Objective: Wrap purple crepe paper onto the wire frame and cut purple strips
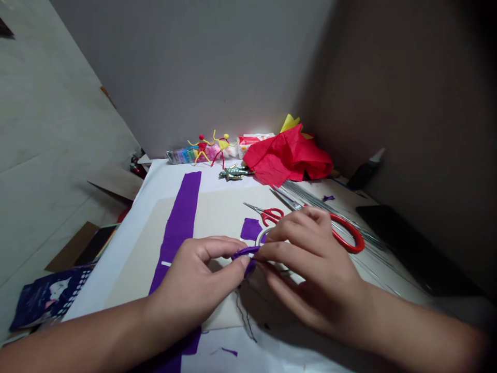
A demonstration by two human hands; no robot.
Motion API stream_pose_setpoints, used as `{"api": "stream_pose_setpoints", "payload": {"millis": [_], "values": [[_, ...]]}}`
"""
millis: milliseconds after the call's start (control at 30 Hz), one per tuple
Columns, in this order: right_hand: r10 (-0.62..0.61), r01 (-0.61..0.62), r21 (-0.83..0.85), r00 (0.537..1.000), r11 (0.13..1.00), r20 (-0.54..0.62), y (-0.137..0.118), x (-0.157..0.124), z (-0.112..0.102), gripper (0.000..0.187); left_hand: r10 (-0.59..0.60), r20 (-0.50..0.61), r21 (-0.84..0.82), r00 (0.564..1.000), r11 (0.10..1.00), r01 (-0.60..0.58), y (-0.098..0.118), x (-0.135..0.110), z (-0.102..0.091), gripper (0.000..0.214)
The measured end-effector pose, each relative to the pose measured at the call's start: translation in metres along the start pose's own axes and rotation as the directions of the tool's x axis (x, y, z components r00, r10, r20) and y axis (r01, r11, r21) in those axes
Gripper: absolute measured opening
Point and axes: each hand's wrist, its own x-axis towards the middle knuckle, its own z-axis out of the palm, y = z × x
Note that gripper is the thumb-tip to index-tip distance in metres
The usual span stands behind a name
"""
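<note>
Over the white table [160, 178], a small purple crepe paper piece [247, 251] is pinched tight between the left hand [204, 269] and right hand [314, 254], its long side running left to right, both hands touching it.

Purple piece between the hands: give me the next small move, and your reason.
Perhaps tuck in the lower purple part: the left hand and right hand both appear to pinch the purple piece at their fingertips, while that part shows below the pinch.

Wht tbl [166, 180] w/ beige rect. [135, 254], purple strip [180, 223], wires [310, 195], red ppr [289, 155]
</note>
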Motion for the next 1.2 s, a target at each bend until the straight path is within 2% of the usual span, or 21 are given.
{"api": "stream_pose_setpoints", "payload": {"millis": [200, 367, 567, 733, 900, 1067, 1200], "values": [[0.024, -0.024, -0.014, 1.0, 1.0, -0.009, 0.003, 0.002, 0.007, 0.011, -0.006, -0.017, 0.015, 1.0, 1.0, 0.006, -0.004, 0.0, 0.0, 0.007], [0.043, -0.043, -0.014, 0.999, 0.999, -0.012, 0.004, 0.002, 0.009, 0.01, 0.011, 0.015, 0.0, 1.0, 1.0, -0.011, -0.005, 0.0, 0.002, 0.008], [0.055, -0.055, -0.017, 0.998, 0.998, -0.001, 0.004, 0.002, 0.012, 0.013, -0.037, -0.021, 0.038, 0.999, 0.999, 0.038, -0.003, 0.0, 0.003, 0.006], [-0.011, 0.008, -0.125, 1.0, 0.992, -0.02, 0.002, 0.001, 0.012, 0.012, -0.037, -0.015, 0.052, 0.999, 0.998, 0.038, -0.002, 0.001, 0.003, 0.011], [-0.067, 0.072, -0.203, 0.997, 0.977, 0.032, -0.002, -0.001, 0.01, 0.018, -0.047, -0.015, 0.075, 0.999, 0.996, 0.048, -0.002, 0.0, 0.003, 0.011], [0.035, -0.032, -0.078, 0.999, 0.996, 0.031, -0.001, -0.001, 0.011, 0.012, -0.071, -0.012, 0.086, 0.997, 0.994, 0.071, -0.002, -0.002, 0.004, 0.009], [0.142, -0.154, 0.089, 0.981, 0.984, 0.133, 0.0, 0.002, 0.006, 0.011, -0.08, -0.009, 0.054, 0.997, 0.995, 0.081, -0.001, -0.001, 0.005, 0.009]]}}
